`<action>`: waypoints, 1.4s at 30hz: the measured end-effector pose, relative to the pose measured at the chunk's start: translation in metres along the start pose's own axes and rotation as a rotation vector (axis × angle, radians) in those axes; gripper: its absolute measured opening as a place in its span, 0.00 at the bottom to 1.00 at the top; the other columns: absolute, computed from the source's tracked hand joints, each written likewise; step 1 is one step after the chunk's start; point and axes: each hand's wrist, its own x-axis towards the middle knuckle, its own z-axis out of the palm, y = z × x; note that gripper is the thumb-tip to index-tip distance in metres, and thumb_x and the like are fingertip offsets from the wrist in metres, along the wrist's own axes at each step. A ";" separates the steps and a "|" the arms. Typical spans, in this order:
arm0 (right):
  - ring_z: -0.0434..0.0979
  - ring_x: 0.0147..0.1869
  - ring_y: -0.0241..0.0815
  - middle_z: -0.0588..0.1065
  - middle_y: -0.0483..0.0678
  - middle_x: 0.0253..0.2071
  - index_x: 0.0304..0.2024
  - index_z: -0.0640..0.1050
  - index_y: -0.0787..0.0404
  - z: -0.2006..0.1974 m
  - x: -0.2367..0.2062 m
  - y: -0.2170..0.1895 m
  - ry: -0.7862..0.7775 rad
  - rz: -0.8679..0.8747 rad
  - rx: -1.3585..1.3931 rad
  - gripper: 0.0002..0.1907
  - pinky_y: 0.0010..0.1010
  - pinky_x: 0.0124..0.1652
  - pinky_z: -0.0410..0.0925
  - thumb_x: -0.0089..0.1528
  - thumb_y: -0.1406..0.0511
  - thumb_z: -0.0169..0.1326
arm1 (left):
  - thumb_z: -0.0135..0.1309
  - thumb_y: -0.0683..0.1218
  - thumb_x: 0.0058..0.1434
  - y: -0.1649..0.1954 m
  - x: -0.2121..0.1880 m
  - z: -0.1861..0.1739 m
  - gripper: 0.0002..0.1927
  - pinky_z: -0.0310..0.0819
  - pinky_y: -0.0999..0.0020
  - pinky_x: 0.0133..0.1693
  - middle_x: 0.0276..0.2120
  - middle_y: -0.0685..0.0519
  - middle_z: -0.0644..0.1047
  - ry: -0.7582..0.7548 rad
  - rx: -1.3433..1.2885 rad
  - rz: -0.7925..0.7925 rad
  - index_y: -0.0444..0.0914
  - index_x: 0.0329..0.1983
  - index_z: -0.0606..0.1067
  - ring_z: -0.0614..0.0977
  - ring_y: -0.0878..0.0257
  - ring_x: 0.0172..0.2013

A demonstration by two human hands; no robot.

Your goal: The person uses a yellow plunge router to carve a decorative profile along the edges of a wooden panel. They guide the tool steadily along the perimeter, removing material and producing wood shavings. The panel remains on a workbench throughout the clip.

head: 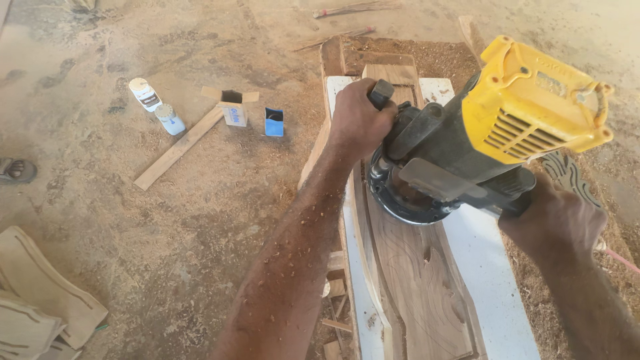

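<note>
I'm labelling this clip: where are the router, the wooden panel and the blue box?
router [527, 107], head view, yellow motor housing.
wooden panel [427, 287], head view, carved face below the router.
blue box [274, 123], head view, its front side.

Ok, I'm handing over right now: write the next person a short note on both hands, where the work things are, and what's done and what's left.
Left hand: shut on the front knob of the yellow and black router.
Right hand: shut on the router's other handle.
The router's base sits on the curved wooden piece, which lies on a white board on the sawdust-covered floor.
Done: shaped edges and pencilled curves show on the piece.
Left: cannot tell how much; the router hides the part beneath it.
Off to the left: two small bottles, two small boxes, a wood strip.
</note>
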 end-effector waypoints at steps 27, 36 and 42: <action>0.79 0.25 0.44 0.78 0.46 0.24 0.41 0.77 0.55 0.017 0.025 0.018 -0.008 -0.020 0.074 0.15 0.42 0.32 0.71 0.59 0.54 0.62 | 0.58 0.43 0.53 0.002 0.006 0.010 0.09 0.76 0.56 0.39 0.28 0.42 0.81 0.052 0.050 0.020 0.31 0.32 0.77 0.83 0.47 0.32; 0.77 0.20 0.42 0.75 0.46 0.19 0.37 0.77 0.56 0.005 0.015 0.011 -0.007 -0.004 0.061 0.11 0.39 0.28 0.70 0.65 0.57 0.59 | 0.57 0.44 0.52 -0.006 0.012 0.014 0.09 0.75 0.56 0.35 0.25 0.43 0.79 0.007 0.016 0.016 0.32 0.29 0.76 0.82 0.50 0.28; 0.75 0.21 0.44 0.73 0.46 0.18 0.36 0.77 0.55 0.005 0.007 0.011 0.094 -0.048 0.035 0.08 0.41 0.32 0.69 0.59 0.60 0.60 | 0.58 0.44 0.52 -0.010 0.015 0.016 0.10 0.74 0.55 0.34 0.23 0.42 0.78 0.028 0.021 0.087 0.31 0.27 0.74 0.81 0.49 0.27</action>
